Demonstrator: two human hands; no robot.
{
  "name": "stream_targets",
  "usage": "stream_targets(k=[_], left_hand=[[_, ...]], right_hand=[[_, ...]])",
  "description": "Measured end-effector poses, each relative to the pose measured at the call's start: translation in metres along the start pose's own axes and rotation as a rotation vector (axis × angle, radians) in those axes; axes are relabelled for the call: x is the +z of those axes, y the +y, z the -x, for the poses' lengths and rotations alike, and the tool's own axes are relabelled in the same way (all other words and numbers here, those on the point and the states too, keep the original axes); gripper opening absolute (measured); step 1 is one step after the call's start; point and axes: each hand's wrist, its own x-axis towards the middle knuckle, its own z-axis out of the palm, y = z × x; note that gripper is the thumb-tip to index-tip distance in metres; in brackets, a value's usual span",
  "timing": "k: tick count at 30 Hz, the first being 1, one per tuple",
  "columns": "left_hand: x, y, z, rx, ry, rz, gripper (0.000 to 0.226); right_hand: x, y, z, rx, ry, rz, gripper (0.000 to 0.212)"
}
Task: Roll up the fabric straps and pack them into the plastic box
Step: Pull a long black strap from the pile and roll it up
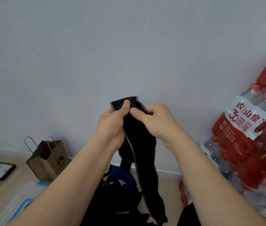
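Both arms reach forward and up, bare to the elbow, with the two hands close together in front of a pale wall. The left hand and the right hand each pinch the top end of one black fabric strap with a grey edge, thumbs nearly touching and fingers curled behind the cloth. The strap hangs straight down between the wrists, its lower end reaching the floor.

Below the hands, a heap of more black and blue straps lies on the floor; they cannot be counted.

Below and left of the left hand sits one clear plastic box with blue clips, mostly hidden by the forearm, its contents not visible. Beyond it, one brown paper bag stands open, its inside dark.

Right of the right hand, at least two red-labelled packs of bottled water are stacked.
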Motion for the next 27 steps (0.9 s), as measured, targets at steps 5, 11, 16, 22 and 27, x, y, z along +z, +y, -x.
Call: stream_targets(k=[5, 11, 16, 22, 27], left_hand=[[0.001, -0.001, 0.003, 0.011, 0.048, -0.022, 0.031], [0.005, -0.002, 0.005, 0.074, 0.104, -0.160, 0.011], [-0.006, 0.010, 0.011, 0.141, 0.088, -0.566, 0.030], [-0.013, 0.009, 0.026, 0.690, 0.113, -1.230, 0.012], [-0.017, -0.003, 0.036, 0.942, 0.080, -1.431, 0.046]], right_hand=[[-0.009, -0.001, 0.006, 0.064, -0.130, 0.053, 0.053], [-0.015, -0.001, 0.012, 0.116, -0.041, 0.086, 0.029], [-0.018, -0.006, 0.012, 0.094, 0.052, 0.166, 0.047], [-0.033, -0.005, 0.012, 0.061, 0.056, 0.153, 0.048], [-0.038, 0.000, 0.018, 0.130, -0.030, 0.144, 0.047]])
